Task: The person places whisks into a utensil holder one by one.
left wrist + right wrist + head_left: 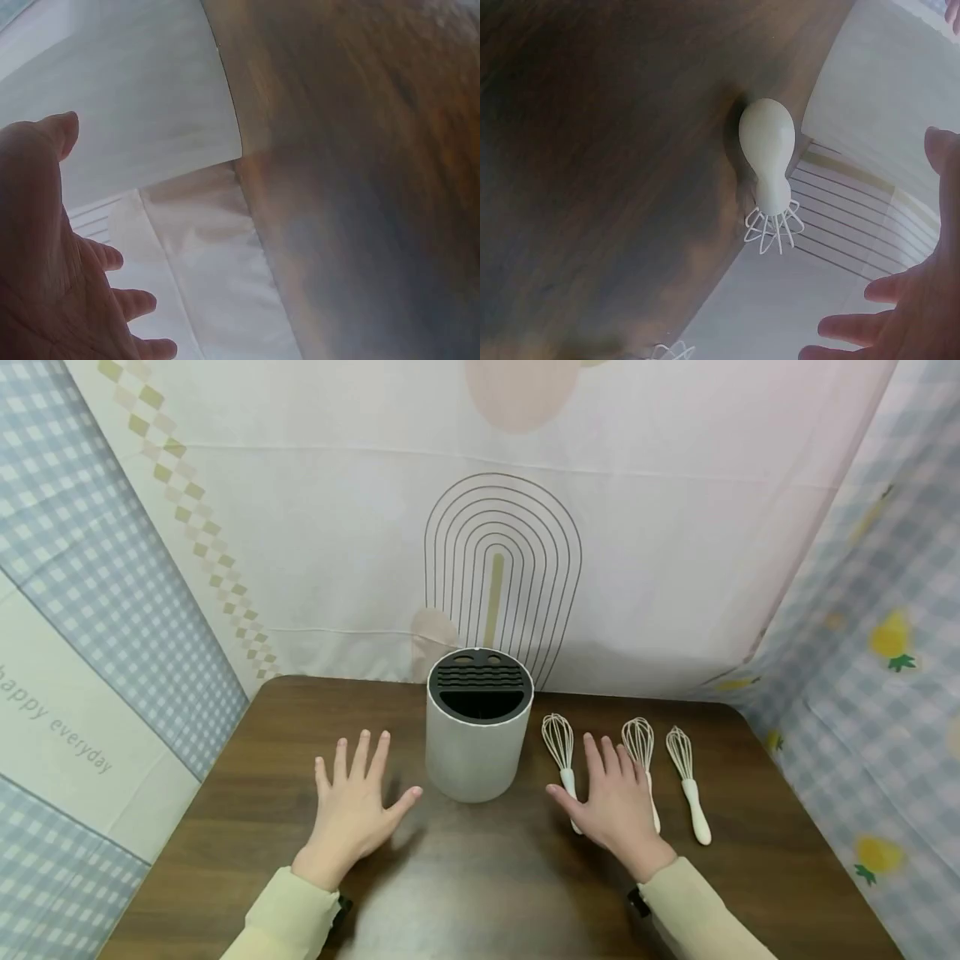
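Note:
My left hand (pixel 352 814), fingers spread and palm down, hovers over the table left of a white cylindrical knife block (pixel 476 760) with a black slotted top. It holds nothing; in the left wrist view the white wall of the block (pixel 142 97) rises beyond the thumb. To the block's right, my right hand (pixel 618 806) is also spread, above two white whisks, and grips neither. The left whisk (pixel 557 739) and the middle whisk (pixel 638 742) have handles partly hidden by it. A third whisk (pixel 690 789) lies farther right. One whisk handle (pixel 767 139) shows large in the right wrist view.
The brown wooden table (pixel 465 877) has rounded back corners. Behind it hangs a pale patterned cloth (pixel 337 543), with checked cloths (pixel 90 510) at both sides. The knife block stands near the table's back edge.

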The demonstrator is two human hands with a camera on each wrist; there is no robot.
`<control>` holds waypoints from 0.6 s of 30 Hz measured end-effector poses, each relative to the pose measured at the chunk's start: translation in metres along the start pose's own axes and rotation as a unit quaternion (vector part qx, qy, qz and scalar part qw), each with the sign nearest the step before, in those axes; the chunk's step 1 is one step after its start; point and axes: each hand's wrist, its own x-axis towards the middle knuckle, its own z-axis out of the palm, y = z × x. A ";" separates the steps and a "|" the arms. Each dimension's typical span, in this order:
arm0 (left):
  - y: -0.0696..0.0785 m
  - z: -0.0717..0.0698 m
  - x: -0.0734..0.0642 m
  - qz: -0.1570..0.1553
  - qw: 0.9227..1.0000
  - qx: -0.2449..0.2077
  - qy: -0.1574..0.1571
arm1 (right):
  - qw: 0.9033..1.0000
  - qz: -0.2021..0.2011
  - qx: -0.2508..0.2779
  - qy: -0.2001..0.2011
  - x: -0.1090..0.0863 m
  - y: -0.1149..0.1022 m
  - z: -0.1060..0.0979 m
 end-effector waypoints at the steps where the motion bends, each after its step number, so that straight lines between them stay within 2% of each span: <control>1: 0.000 -0.001 0.001 -0.001 1.000 -0.006 -0.001 | 1.000 0.005 0.012 -0.007 0.000 0.000 -0.001; 7: 0.000 -0.005 0.008 -0.002 0.999 -0.041 0.014 | 0.993 0.033 0.094 -0.056 0.004 0.002 -0.005; 11: 0.006 -0.012 0.015 0.001 0.994 -0.104 0.036 | 0.986 0.059 0.134 -0.080 0.006 0.004 -0.005; 14: 0.014 -0.019 0.021 0.000 0.983 -0.177 0.039 | 0.974 0.087 0.185 -0.101 0.008 0.006 -0.005; 18: 0.027 -0.026 0.029 -0.010 0.957 -0.285 0.042 | 0.941 0.127 0.282 -0.135 0.012 0.010 -0.002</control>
